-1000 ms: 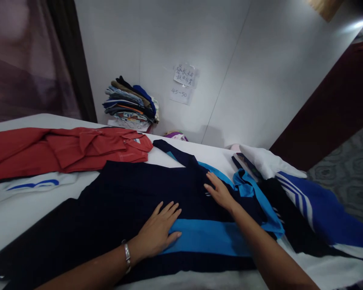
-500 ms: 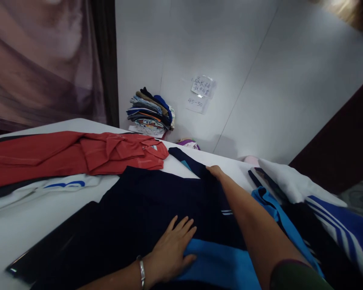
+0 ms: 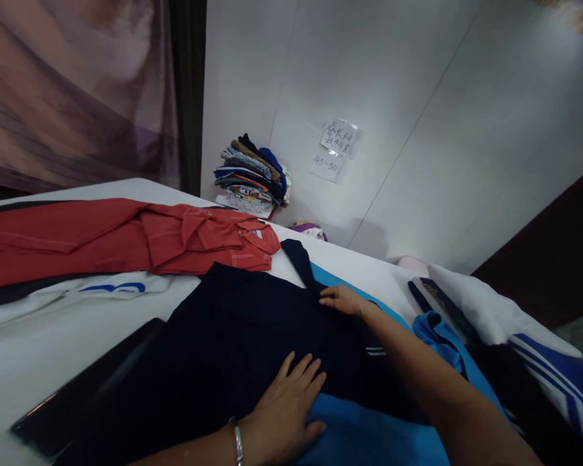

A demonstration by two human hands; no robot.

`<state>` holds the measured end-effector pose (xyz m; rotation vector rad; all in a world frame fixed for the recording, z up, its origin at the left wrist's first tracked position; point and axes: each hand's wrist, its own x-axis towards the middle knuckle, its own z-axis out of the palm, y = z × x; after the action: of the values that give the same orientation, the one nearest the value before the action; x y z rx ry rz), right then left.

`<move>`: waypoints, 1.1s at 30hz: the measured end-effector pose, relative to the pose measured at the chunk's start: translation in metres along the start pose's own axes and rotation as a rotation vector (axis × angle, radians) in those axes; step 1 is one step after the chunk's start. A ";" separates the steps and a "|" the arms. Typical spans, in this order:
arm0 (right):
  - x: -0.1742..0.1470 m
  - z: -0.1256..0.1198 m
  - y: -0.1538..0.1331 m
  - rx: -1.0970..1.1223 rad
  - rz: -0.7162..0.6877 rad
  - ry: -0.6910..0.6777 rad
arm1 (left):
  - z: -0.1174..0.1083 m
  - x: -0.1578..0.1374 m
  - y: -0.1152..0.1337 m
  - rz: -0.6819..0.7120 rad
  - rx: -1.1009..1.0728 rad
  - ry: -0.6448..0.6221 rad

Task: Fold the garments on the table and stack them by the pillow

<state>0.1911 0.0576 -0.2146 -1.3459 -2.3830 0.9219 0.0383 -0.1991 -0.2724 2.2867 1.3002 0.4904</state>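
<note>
A navy garment with bright blue panels (image 3: pixel 243 317) lies spread across the white table. My left hand (image 3: pixel 289 408), with a silver bangle at its wrist, presses flat on it, fingers spread, where the navy meets the blue. Farther out, my right hand (image 3: pixel 342 299) pinches the garment's far edge, at the base of a narrow navy strip that looks like a sleeve. That strip points away toward the table's back edge. From beneath the garment's left side sticks out a glossy black flat board (image 3: pixel 85 388); the rest of it is covered.
Left of the garment lie a red shirt (image 3: pixel 107 236) and a white garment with a blue print (image 3: pixel 121 285). Blue, black and white clothes (image 3: pixel 505 362) are heaped on the right. Behind the table, a folded clothes stack (image 3: pixel 252 175) stands by the wall with paper signs (image 3: pixel 340 139).
My right hand has drawn the garment's far edge slightly toward me, folding it inward; a blue strip now shows beyond it. My left hand stays flat. The view has shifted a little.
</note>
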 end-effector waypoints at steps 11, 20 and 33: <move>0.081 0.005 -0.001 -0.295 0.159 0.158 | -0.001 0.005 0.003 -0.034 -0.069 -0.029; 0.124 0.027 -0.001 -0.222 0.284 0.165 | 0.011 0.014 -0.010 -0.019 -0.143 -0.070; 0.026 -0.153 -0.010 0.700 -0.062 0.884 | -0.003 0.005 0.004 -0.037 -0.086 -0.023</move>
<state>0.2467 0.1370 -0.0929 -1.0544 -1.2623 0.7881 0.0420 -0.1962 -0.2673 2.1881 1.2828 0.4963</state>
